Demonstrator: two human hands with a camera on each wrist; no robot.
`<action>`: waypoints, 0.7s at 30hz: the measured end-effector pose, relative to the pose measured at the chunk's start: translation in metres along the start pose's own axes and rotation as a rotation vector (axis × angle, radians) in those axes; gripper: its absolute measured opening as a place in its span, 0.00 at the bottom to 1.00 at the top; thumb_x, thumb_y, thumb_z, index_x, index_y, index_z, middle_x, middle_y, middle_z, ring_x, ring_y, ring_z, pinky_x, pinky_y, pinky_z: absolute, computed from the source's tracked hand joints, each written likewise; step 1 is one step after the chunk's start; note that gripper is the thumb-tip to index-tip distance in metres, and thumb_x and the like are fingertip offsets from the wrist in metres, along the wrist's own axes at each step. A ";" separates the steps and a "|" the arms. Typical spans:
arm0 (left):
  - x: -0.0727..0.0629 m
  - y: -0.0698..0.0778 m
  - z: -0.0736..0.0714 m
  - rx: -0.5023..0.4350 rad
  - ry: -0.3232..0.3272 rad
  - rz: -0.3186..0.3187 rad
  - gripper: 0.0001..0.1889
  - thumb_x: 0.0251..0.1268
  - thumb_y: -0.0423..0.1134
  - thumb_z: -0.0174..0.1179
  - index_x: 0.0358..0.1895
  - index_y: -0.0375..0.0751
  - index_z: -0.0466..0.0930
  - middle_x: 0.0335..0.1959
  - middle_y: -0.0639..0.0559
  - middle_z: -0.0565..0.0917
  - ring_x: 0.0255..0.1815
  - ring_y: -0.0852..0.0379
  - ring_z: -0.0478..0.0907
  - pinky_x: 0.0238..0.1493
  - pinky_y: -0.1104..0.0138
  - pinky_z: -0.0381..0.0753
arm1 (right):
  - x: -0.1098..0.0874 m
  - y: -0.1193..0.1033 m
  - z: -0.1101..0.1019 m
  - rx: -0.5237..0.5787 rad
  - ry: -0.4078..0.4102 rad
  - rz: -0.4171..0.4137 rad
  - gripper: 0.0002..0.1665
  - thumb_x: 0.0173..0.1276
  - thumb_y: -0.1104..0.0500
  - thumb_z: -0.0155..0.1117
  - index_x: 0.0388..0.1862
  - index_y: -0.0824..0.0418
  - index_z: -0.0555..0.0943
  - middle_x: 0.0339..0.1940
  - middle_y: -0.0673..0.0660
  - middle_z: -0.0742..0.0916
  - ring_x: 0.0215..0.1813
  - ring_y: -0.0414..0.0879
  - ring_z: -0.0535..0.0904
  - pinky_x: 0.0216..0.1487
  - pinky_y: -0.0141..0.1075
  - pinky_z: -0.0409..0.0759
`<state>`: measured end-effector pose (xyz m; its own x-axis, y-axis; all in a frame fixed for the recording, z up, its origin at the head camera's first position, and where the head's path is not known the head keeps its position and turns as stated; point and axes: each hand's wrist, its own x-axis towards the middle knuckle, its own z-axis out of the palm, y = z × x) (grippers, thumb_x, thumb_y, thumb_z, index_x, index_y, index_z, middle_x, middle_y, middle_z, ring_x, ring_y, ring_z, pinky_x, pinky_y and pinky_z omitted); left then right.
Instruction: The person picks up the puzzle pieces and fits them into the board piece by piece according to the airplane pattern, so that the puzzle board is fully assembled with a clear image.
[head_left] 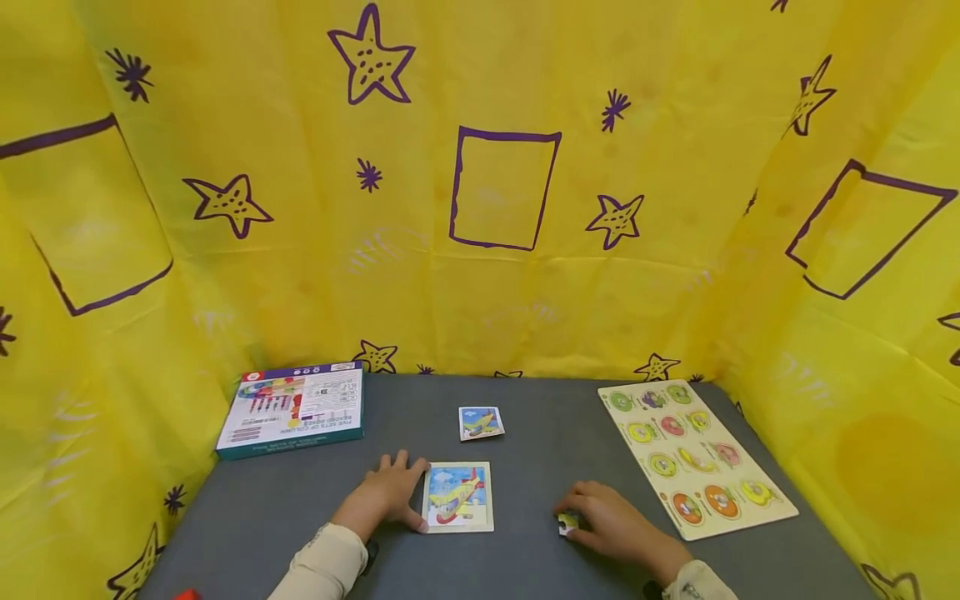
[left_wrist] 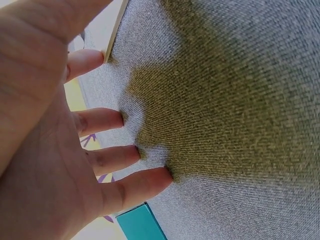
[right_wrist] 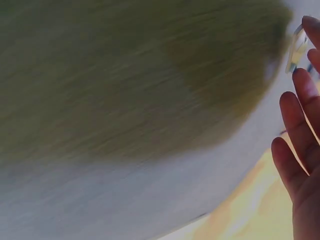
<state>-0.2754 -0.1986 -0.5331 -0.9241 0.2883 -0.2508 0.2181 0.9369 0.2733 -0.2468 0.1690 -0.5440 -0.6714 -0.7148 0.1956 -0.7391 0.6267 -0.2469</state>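
A square jigsaw puzzle (head_left: 457, 492) with a yellow-and-red airplane lies in its pale frame near the middle of the table. My left hand (head_left: 386, 493) is at its left side, index finger and thumb touching the frame's left corners. Spread fingers (left_wrist: 112, 159) rest on the grey cloth in the left wrist view, beside the frame's edge (left_wrist: 116, 31). To the right of the puzzle, my right hand (head_left: 609, 521) pinches a small puzzle piece (head_left: 567, 522) coloured yellow, green and white. That piece (right_wrist: 297, 52) is partly visible at the right wrist view's edge. A pale patch shows at the puzzle's lower right.
Behind the puzzle lies a small airplane picture card (head_left: 481, 422). A flat teal-sided box (head_left: 292, 408) sits at the back left. At the right is a wooden fruit board (head_left: 693, 458). A red object (head_left: 187, 595) peeks in at the lower left. Yellow curtains (head_left: 495, 308) enclose the table.
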 end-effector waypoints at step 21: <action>0.000 -0.001 0.004 0.014 0.010 -0.011 0.47 0.34 0.58 0.79 0.64 0.47 0.70 0.60 0.38 0.68 0.58 0.36 0.64 0.54 0.37 0.68 | 0.101 -0.060 0.046 -0.023 -0.012 -0.060 0.12 0.60 0.52 0.72 0.43 0.50 0.85 0.42 0.45 0.82 0.44 0.39 0.76 0.47 0.36 0.76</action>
<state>-0.2747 -0.1986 -0.5367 -0.9295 0.2760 -0.2448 0.2123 0.9428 0.2571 -0.2681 0.0449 -0.5536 -0.6254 -0.7547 0.1984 -0.7791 0.5896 -0.2131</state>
